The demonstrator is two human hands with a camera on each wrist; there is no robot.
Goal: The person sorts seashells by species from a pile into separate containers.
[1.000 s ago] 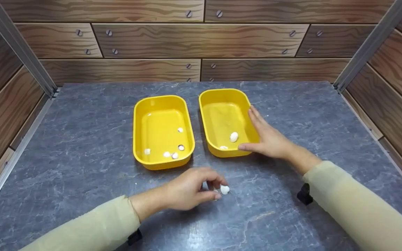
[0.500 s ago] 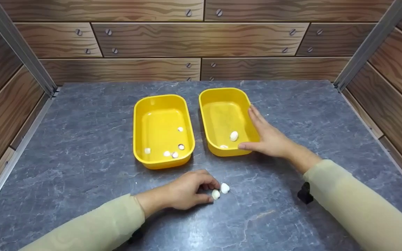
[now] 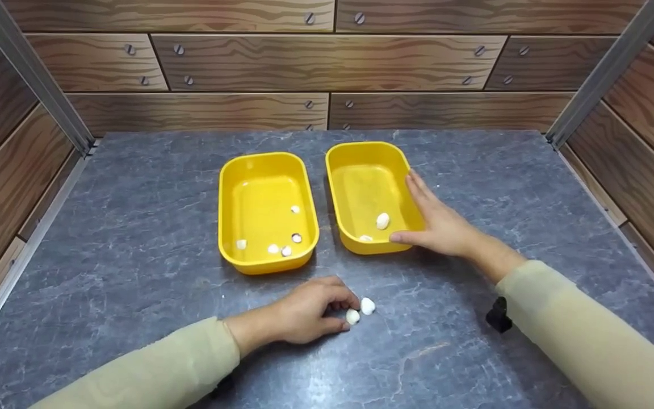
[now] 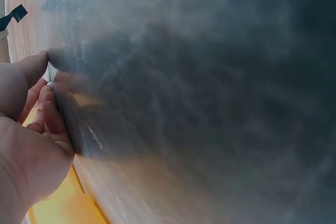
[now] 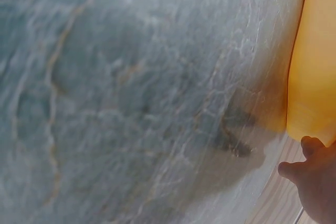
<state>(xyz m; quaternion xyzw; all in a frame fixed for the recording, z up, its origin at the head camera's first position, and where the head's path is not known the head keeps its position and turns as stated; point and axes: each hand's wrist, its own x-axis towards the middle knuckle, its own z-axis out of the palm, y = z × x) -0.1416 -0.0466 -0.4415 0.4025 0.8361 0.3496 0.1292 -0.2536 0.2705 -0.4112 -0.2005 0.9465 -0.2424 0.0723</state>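
On the table in front of the yellow bins, my left hand (image 3: 310,309) pinches a small cream seashell (image 3: 352,317) between thumb and index finger. A whiter seashell (image 3: 367,306) lies just beyond its fingertips. In the left wrist view the thumb (image 4: 37,65) and fingers meet low at the table surface, and most of the seashell is hidden. My right hand (image 3: 443,227) rests against the right yellow bin (image 3: 361,247), thumb at the front corner and straight fingers along the right wall. That bin holds a larger white shell (image 3: 382,221) and a small pale piece (image 3: 365,238).
Left of it stands another yellow bin (image 3: 264,268) with several small white shells, mostly towards its front. The grey marbled table (image 3: 134,216) is bordered by wood-patterned walls (image 3: 327,62) and metal corner posts (image 3: 37,85).
My left hand has drawn back slightly to the left and closed thumb and index finger on the cream seashell, which was mostly hidden before. The right hand stays at the bin.
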